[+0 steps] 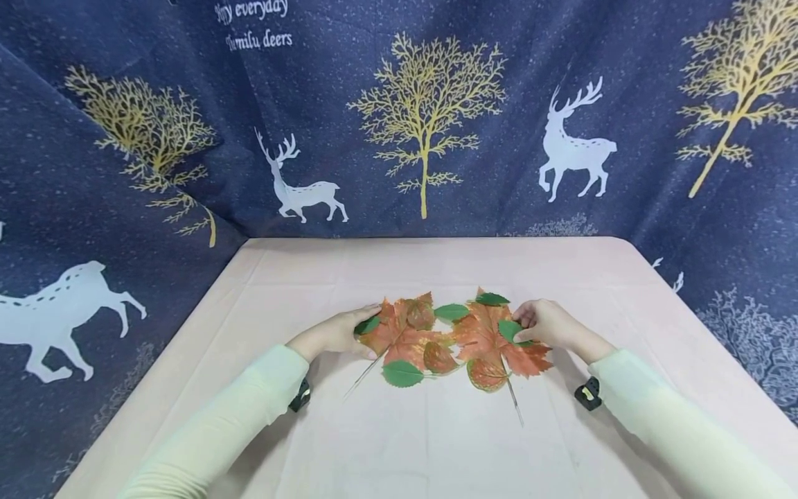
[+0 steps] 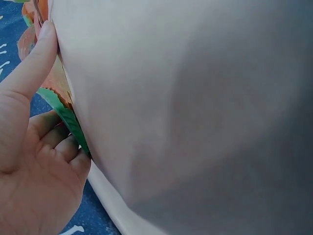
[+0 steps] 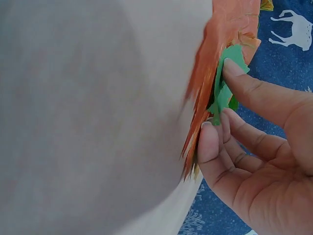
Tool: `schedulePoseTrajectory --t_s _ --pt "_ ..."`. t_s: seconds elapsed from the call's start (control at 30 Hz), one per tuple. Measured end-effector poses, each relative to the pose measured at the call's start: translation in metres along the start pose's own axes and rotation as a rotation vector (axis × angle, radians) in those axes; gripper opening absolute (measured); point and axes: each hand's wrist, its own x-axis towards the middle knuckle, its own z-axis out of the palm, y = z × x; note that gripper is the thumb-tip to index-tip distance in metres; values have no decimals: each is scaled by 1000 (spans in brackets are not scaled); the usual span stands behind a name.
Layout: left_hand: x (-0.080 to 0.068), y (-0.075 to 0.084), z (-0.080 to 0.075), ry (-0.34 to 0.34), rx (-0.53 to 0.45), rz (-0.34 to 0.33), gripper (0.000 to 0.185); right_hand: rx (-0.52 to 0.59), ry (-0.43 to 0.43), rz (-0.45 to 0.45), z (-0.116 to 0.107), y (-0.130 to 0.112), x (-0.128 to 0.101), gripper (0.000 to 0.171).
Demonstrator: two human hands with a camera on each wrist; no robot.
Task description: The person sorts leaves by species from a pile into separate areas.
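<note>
Blue fabric printed with gold trees and white deer forms the backdrop (image 1: pixel 386 208) behind a pale table (image 1: pixel 368 443). In the head view, observe the left orange leaf (image 1: pixel 405 339) and the right orange leaf (image 1: pixel 475 329) side by side on the table, stems angled toward you. Your left hand (image 1: pixel 341 334) is at the outer side of the left orange leaf, beside the left green leaf (image 1: pixel 367 326). Your right hand (image 1: pixel 551 324) is at the right green leaf (image 1: pixel 510 330), which overlaps the right orange leaf. A lower green leaf (image 1: pixel 402 373) lies at the near side of the left orange leaf.

In the left wrist view, your thumb is extended, well apart from your loosely bent fingers; the left green leaf is next to the fingers.

In the right wrist view, your thumb and fingers clamp the right green leaf. Orange leaf edges run beside your fingertips.
</note>
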Motion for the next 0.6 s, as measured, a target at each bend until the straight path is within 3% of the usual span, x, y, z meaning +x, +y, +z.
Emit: schedulePoseTrajectory --t_s 0.27,0.6 --pt "1 -1 2 2 2 -9 97 25 9 0 -1 4 1 32" --pt "1 0 2 3 -6 -9 97 178 -85 40 -7 11 7 22"
